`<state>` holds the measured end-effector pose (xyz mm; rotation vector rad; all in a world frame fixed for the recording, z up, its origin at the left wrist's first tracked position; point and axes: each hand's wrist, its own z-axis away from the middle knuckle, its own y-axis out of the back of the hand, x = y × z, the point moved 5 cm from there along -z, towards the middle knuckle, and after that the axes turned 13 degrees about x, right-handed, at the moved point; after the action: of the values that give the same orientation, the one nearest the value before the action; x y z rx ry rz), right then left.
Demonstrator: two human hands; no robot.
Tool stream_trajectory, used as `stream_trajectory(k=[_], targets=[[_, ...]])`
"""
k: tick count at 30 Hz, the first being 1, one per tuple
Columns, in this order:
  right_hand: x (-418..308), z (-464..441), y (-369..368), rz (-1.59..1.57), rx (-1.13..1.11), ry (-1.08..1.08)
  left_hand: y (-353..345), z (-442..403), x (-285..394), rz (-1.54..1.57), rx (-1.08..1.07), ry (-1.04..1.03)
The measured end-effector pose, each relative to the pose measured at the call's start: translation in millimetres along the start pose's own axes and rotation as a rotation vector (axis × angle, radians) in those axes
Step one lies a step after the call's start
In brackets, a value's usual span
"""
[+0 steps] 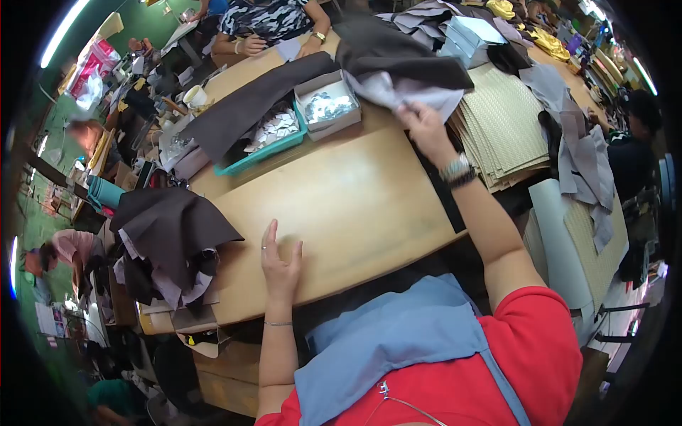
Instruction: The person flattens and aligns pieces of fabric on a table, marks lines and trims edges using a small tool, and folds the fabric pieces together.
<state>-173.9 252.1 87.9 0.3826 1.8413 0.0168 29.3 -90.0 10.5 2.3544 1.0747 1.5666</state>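
My right hand (426,131) is stretched to the far right of the wooden table (334,199). Its fingers are closed on the edge of a dark brown leather-like sheet (398,53) with a pale backing, smeared by motion. Over the table's left part, my left hand (281,266) holds nothing, thumb and fingers apart. Left of it lies a crumpled pile of dark brown leather-like pieces (170,220) with pale undersides. Beyond the bare tabletop sit a teal tray (263,155) of small whitish pieces and a grey cardboard box (334,131) with shiny, pale small pieces.
A long dark strip (263,103) lies across part of the teal tray. Stacked cream textured sheets (501,124) stand right of the table, near a light blue box (472,39). Across the table sits a person in a camouflage shirt (266,21). Other people work at left.
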Motion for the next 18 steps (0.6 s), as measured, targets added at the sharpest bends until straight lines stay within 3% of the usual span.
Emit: stream_trajectory(k=[1, 3, 5, 7, 8, 11, 13, 14, 15, 16, 18], targets=[[-20.3, 30.8, -8.7, -0.002, -0.126, -0.061, -12.1, 3.5, 1.6, 0.285, -0.013, 0.200], [-26.7, 83.7, -32.2, -0.106, -0.275, 0.297, -37.4, 10.1, 10.2, 0.806, -0.106, 0.617], [-35.9, 141.5, -52.5, -0.090, -0.515, 0.153, -59.6, 14.0, 33.7, 1.276, -0.258, 1.058], [-31.3, 192.1, -72.5, -0.368, -0.737, -0.223, -77.6, 10.7, 50.2, 1.465, -0.360, 1.191], [-35.2, 204.4, -71.8, -0.310, -0.790, -0.223, -82.4, 10.4, 56.4, 1.562, -0.410, 1.258], [-60.6, 216.0, -59.2, -0.309, -0.787, -0.190, -75.9, 8.2, 49.4, 0.903, -0.423, 0.933], [-74.6, 204.1, -40.7, -0.326, -0.769, -0.138, -56.7, 2.4, 28.4, 0.806, -0.362, 0.762], [-83.8, 193.4, -27.9, -0.377, -0.680, -0.065, -36.7, -4.5, 24.9, 0.742, -0.325, 0.683], [-89.9, 181.5, -13.0, -0.324, -0.651, -0.127, -10.3, -14.7, 24.4, 0.652, -0.268, 0.633], [-101.3, 164.2, 3.5, -0.331, -0.416, 0.200, 18.6, -26.6, 21.0, 0.545, -0.225, 0.650], [-101.2, 132.6, 38.2, -0.287, -0.271, 0.101, 76.6, -49.9, -3.3, 0.346, -0.100, 0.444]])
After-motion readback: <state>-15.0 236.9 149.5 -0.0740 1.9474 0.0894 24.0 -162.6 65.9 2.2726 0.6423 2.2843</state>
